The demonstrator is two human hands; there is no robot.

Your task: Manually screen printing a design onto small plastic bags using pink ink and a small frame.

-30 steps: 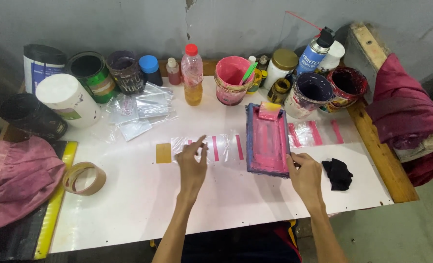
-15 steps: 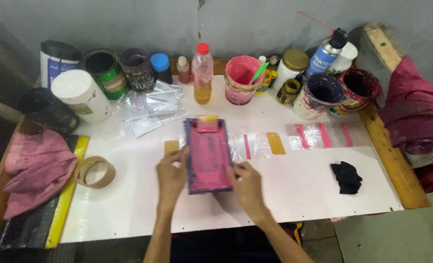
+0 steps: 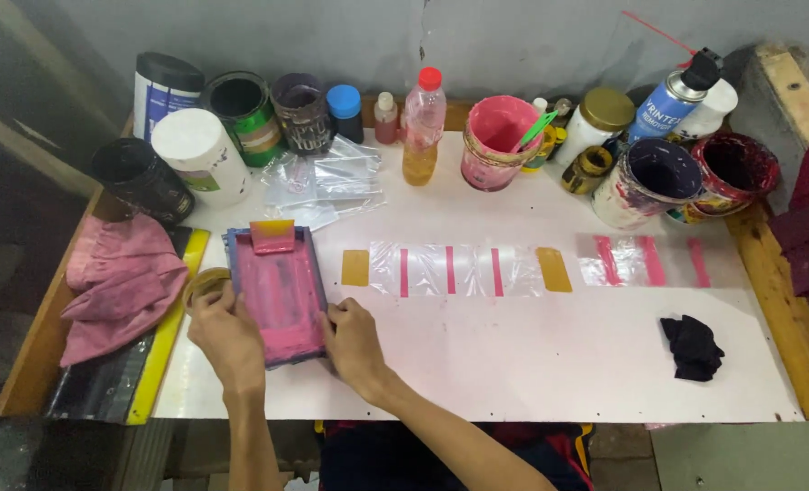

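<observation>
Pink-inked screen-printing frame (image 3: pixel 277 295) lies flat at the left end of the white table (image 3: pixel 514 364), squeegee (image 3: pixel 273 235) resting at its far end. Left hand (image 3: pixel 223 332) grips the frame's left rail, right hand (image 3: pixel 354 344) the right rail, fingers curled on the edges. Likely rigid, light, ink-slick; hold by the rails, not the mesh. Tape roll (image 3: pixel 206 282) is half hidden behind the left hand; frame's underside unseen.

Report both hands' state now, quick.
Left hand: fingers closed on the left edge of the pink-stained screen frame.
Right hand: fingers gripping the frame's right edge.
</observation>
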